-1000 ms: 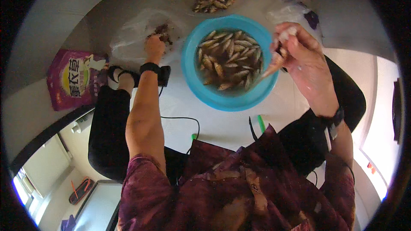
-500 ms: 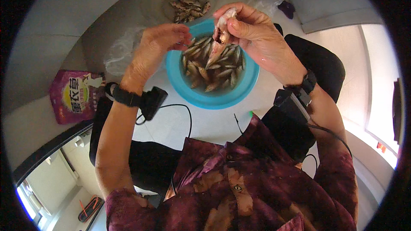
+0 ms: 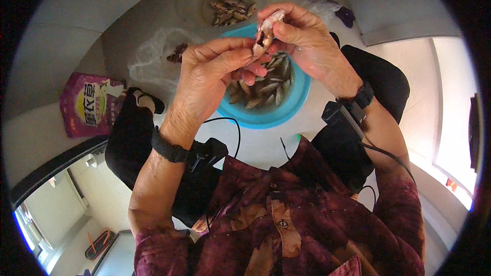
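Observation:
A small fish (image 3: 264, 37), slit open along its belly, is held above a blue basin (image 3: 305, 97). My right hand (image 3: 306, 36) is closed round its upper end. The fingers of my left hand (image 3: 217, 64) pinch its lower end, hiding the tail. Below, several small whole fish (image 3: 271, 87) lie in cloudy water in the basin, partly covered by my left hand. Behind the basin, a clear bowl (image 3: 197, 5) holds a pile of fish (image 3: 231, 11).
A clear plastic bag (image 3: 153, 53) with dark reddish scraps (image 3: 177, 52) lies left of the basin. Farther left stands a purple pouch (image 3: 92, 105). Another clear bag (image 3: 321, 1) lies at the back right. Black cables (image 3: 238, 133) from my wrist devices hang near my lap.
My left hand has moved right and taken hold of the fish's lower end. The dark scraps in the plastic bag have come into view. My right hand keeps its hold.

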Available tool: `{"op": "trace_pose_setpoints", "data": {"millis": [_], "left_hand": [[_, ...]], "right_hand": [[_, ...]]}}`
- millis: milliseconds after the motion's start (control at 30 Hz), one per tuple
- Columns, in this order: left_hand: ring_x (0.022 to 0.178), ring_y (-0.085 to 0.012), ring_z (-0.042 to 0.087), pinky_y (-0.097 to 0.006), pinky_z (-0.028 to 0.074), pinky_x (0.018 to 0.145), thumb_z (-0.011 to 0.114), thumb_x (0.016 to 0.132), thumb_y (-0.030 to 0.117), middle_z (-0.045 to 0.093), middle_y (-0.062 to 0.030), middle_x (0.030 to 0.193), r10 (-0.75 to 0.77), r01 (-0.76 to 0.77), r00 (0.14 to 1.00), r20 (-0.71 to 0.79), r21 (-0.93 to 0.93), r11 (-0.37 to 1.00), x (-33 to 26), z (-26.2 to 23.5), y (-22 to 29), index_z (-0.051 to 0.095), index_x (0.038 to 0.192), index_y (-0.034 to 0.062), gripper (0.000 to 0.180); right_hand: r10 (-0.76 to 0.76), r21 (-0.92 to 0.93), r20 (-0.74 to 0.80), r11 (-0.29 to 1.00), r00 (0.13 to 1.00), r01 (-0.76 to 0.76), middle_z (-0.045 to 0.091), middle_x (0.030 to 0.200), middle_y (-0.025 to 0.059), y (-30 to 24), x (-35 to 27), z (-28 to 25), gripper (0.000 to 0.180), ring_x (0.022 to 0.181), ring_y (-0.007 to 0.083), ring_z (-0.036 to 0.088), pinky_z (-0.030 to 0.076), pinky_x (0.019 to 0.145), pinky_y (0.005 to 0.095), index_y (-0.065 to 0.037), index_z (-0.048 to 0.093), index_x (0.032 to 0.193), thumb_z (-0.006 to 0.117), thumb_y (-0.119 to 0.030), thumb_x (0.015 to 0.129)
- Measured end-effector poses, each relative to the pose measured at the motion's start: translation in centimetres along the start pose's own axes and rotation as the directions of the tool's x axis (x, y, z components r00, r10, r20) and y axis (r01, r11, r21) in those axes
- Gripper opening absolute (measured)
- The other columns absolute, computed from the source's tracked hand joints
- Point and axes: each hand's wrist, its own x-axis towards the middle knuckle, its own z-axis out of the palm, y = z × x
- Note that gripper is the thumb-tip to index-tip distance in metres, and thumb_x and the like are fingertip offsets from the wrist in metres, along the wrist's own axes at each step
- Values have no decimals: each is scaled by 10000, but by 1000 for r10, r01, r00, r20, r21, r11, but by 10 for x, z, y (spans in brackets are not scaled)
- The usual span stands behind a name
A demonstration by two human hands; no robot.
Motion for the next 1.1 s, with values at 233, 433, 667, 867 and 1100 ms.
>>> {"op": "trace_pose_setpoints", "data": {"millis": [233, 433, 667, 867, 1100], "left_hand": [[711, -177, 620, -286, 489, 622, 604, 827, 51, 662, -119, 894, 42, -39, 998, -51, 60, 997, 5, -7, 4, 619, 1021, -44, 216], [690, -161, 615, -262, 486, 604, 616, 810, 39, 655, -105, 848, 51, -43, 993, -106, 70, 997, 8, -9, 7, 615, 984, -52, 197], [671, -136, 621, -228, 496, 578, 635, 798, 40, 651, -96, 809, 67, -51, 988, -140, 114, 992, 11, -10, 8, 620, 940, -59, 173], [647, -117, 611, -219, 489, 566, 653, 796, 50, 647, -76, 762, 105, -68, 981, -161, 215, 974, 12, -7, 9, 629, 905, -49, 149], [671, -163, 627, -252, 490, 577, 633, 801, 66, 654, -98, 812, 112, -36, 980, -165, 406, 913, 12, -5, 9, 614, 979, -60, 219]], "right_hand": [[36, -71, -67, 997, 997, -40, 639, 915, 65, 1, 9, 7, 296, 801, 148, 629, 518, 743, 274, -22, 585, 1122, 617, -173, 869], [49, -81, -94, 995, 994, -57, 630, 914, 64, 3, 13, 13, 297, 821, 149, 626, 506, 756, 260, 10, 579, 1112, 600, -178, 884], [39, -98, -128, 994, 991, -52, 617, 914, 67, 8, 15, 17, 239, 812, 138, 611, 489, 773, 254, 32, 581, 1049, 594, -139, 882], [93, -122, -130, 987, 987, -109, 535, 1177, 80, 7, 16, 14, 119, 974, 151, 548, 457, 838, 300, -9, 590, 965, 543, -91, 892], [34, -201, -170, 977, 985, -68, 579, 1019, 51, 17, 18, 14, 121, 934, 124, 546, 438, 834, 257, 11, 616, 896, 606, -99, 847]]}}
